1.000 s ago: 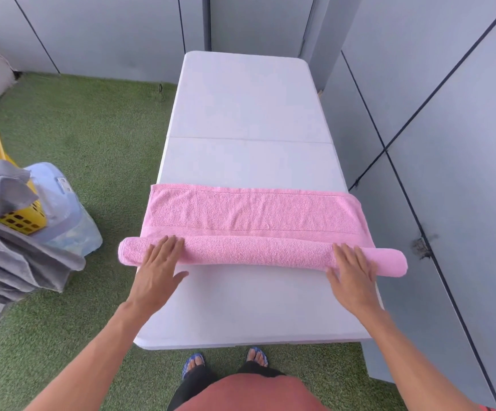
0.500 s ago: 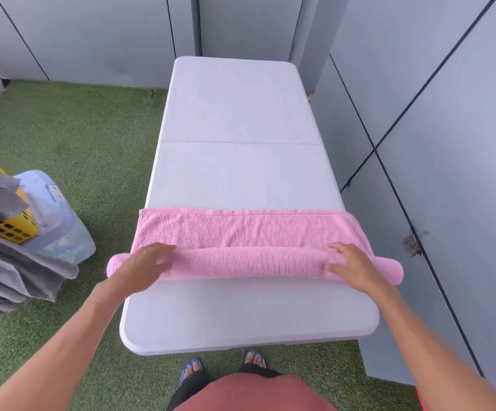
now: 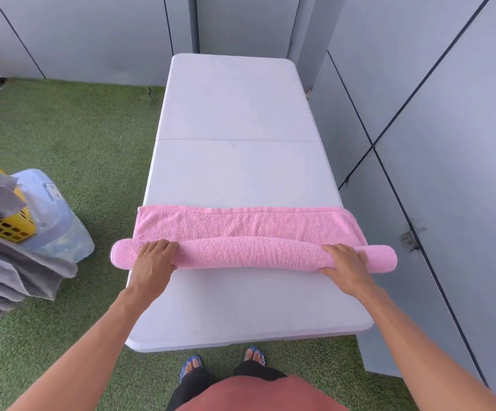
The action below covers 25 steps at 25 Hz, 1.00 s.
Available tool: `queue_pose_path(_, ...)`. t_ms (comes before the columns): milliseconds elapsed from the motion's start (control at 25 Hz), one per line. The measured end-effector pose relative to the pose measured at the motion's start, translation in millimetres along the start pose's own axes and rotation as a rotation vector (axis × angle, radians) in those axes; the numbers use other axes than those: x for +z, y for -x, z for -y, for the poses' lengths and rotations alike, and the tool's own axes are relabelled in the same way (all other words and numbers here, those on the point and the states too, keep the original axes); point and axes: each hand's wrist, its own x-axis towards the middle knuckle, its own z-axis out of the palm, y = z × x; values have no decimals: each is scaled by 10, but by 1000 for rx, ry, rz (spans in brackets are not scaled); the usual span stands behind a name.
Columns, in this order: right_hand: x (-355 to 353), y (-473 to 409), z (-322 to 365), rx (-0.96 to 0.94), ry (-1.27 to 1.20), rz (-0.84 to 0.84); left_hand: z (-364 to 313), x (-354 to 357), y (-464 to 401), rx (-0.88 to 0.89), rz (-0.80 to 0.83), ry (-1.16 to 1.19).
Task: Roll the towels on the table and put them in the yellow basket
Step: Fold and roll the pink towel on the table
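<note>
Left hand (image 3: 151,261) and right hand (image 3: 346,264) both curl over the pink towel (image 3: 252,252) roll, gripping it.

Bright, even daylight; soft faint shadows; sharp focus; wide-angle bending at edges; no glare.

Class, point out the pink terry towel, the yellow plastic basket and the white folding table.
pink terry towel (image 3: 249,253): head view, middle of roll.
yellow plastic basket (image 3: 9,229): head view, perforated wall.
white folding table (image 3: 234,102): head view, bare far top.
</note>
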Motion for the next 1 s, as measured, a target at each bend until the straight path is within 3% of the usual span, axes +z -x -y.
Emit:
queue_pose_path(120,-114,57,-93,-26,-37,272,47,-112,101,-7,196,42)
queue_pose_path(200,-185,53,-180,17,-256,360,116,-216,98,-20,363,125)
queue_pose_path(280,-183,59,-208,12,-421,142,153,-257,118,-37,255,251)
queue_pose_path(360,-91,92,-184,-30,-353,-126,118,-214,197,-3,13,254)
queue_pose_path(400,-23,123,-173,-43,-283,-181,81,-164,248,30,-42,219)
queue_pose_path(560,135,151,-123,-35,-67,-76,-35,-13,246,66,4,124)
queue_pose_path(720,42,33,-97,-48,-30,-38,-71,-106,94,10,36,99)
queue_pose_path(800,-27,-3,-211,-83,-27,140,-10,-179,80,14,201,110)
queue_pose_path(880,-95,-32,-320,-54,-179,339,92,-226,67,0,416,157)
queue_pose_path(920,-108,-47,-349,-32,-278,347,144,-226,52,-1,422,216)
queue_pose_path(1000,-89,-44,-348,-5,-374,114,215,-189,58,21,186,324)
